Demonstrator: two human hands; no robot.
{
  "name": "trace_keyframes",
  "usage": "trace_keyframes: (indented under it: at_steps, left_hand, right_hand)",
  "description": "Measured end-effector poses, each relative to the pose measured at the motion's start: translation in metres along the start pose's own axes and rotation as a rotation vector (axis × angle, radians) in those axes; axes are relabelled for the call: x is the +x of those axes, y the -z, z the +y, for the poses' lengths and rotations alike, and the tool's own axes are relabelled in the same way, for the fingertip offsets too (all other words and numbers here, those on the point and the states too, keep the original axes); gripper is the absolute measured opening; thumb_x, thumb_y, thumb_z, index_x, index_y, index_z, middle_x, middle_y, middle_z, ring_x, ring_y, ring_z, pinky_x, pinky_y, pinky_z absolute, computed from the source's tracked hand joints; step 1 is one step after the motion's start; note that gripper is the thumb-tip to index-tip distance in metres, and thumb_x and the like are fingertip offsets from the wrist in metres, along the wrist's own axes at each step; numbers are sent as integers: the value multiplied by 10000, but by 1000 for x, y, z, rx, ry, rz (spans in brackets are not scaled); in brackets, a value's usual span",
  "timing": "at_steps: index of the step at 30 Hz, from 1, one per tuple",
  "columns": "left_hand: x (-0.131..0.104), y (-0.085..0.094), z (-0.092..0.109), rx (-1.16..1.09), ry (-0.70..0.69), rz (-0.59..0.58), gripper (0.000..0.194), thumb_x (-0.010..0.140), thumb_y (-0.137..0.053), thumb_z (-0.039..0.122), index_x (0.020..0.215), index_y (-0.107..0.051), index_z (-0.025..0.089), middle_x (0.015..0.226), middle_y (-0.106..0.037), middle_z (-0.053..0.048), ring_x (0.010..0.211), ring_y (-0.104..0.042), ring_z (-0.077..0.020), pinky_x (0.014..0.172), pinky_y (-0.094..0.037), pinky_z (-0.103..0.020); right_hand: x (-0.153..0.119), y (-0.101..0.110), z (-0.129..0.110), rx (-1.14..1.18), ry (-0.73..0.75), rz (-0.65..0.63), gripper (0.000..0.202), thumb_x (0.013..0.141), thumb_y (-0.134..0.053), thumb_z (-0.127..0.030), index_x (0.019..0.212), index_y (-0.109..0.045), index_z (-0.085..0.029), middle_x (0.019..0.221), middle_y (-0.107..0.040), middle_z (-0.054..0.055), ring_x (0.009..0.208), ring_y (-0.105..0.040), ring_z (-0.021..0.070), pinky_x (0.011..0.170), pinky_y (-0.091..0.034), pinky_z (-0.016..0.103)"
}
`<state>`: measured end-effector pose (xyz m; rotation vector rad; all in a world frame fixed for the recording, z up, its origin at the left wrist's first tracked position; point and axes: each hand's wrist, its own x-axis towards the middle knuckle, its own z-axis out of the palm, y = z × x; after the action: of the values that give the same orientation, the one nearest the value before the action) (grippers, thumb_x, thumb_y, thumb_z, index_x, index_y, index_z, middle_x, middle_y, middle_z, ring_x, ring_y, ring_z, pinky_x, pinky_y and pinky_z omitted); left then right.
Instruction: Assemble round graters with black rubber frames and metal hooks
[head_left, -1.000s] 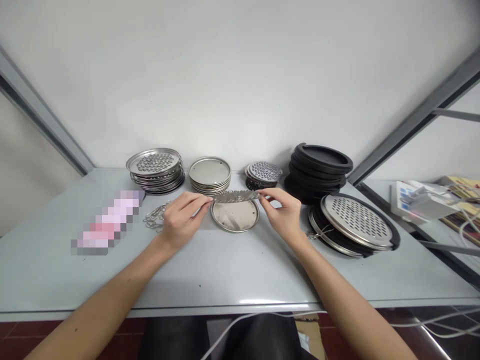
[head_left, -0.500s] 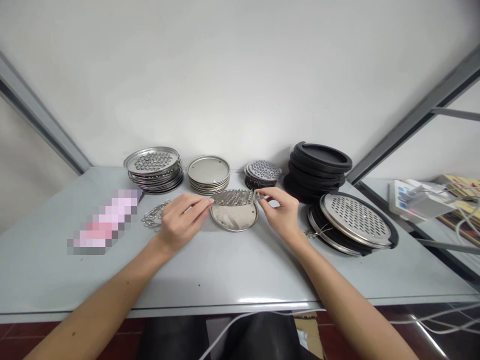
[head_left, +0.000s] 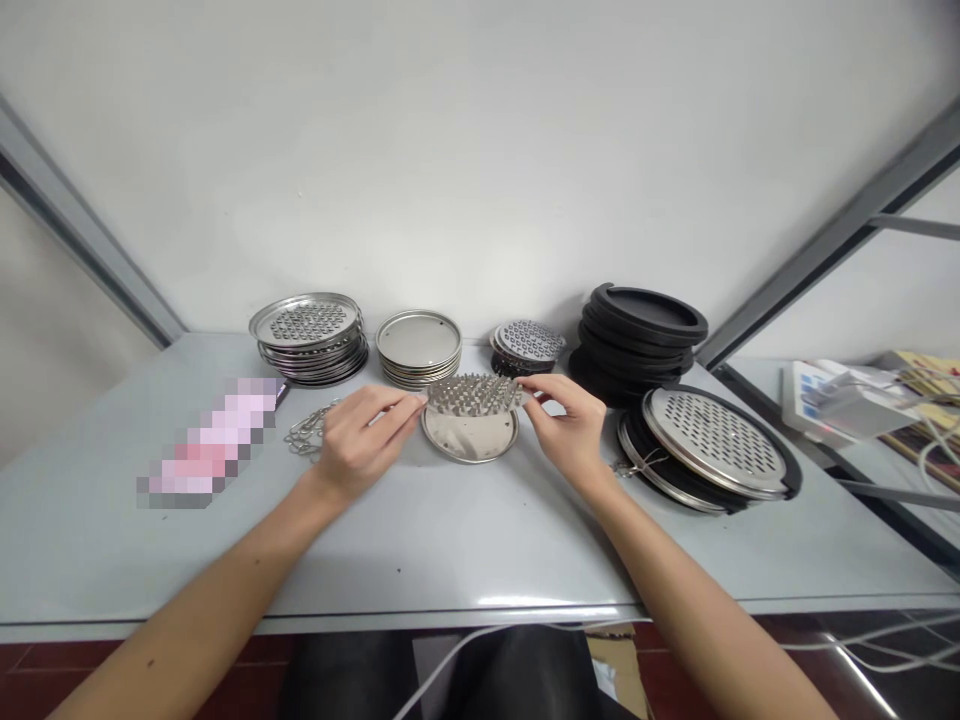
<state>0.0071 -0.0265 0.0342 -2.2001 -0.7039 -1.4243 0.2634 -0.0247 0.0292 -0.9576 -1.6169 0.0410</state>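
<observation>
A round metal disc with raised studs (head_left: 477, 394) is held up between both hands. My left hand (head_left: 367, 432) pinches its left edge with the fingertips, and my right hand (head_left: 568, 422) pinches its right edge. Just below the studded disc, a shallow metal dish (head_left: 472, 440) lies on the table, its back part hidden by the disc. Beside my left hand, partly behind it, is a loose heap of wire clips (head_left: 306, 432).
Behind stand stacks of perforated trays (head_left: 309, 335), plain metal lids (head_left: 418, 345), small perforated discs (head_left: 528, 342) and black rings (head_left: 641, 335). Assembled perforated discs (head_left: 712, 440) lie right. A blurred pink object (head_left: 217, 440) is left on the grey table (head_left: 450, 560).
The studded disc has turned in my fingers, so more of its studded face shows. My right hand has shifted slightly to the right.
</observation>
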Motion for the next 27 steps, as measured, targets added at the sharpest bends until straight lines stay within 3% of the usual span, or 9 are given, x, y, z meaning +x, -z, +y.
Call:
trace_keyframes:
  at_steps: [14, 21, 27]
  left_hand:
    - [-4, -3, -3, -22, 87, 16, 296, 761, -683, 39, 1009, -676, 199, 828, -690, -41, 719, -609, -138, 648, -491, -248]
    - [0, -4, -4, -23, 155, 20, 202, 806, -641, 73, 955, -707, 194, 807, -697, -39, 710, -621, -133, 665, -510, -249]
    - [4, -6, -5, -76, 282, 38, 163, 826, -616, 88, 908, -725, 178, 799, -704, -37, 713, -640, -130, 665, -526, -244]
  right_hand:
    - [-2, 2, -2, -60, 73, 59, 171, 810, -623, -141, 903, -739, -224, 863, -724, 48, 705, -665, 153, 642, -573, 287]
    - [-3, 4, 5, -204, 335, 75, 226, 795, -637, -119, 951, -728, -254, 864, -733, 44, 732, -689, 171, 656, -576, 294]
    - [-1, 6, -3, -253, 438, 62, 203, 793, -648, -111, 930, -716, -245, 812, -736, 40, 676, -679, 157, 604, -553, 270]
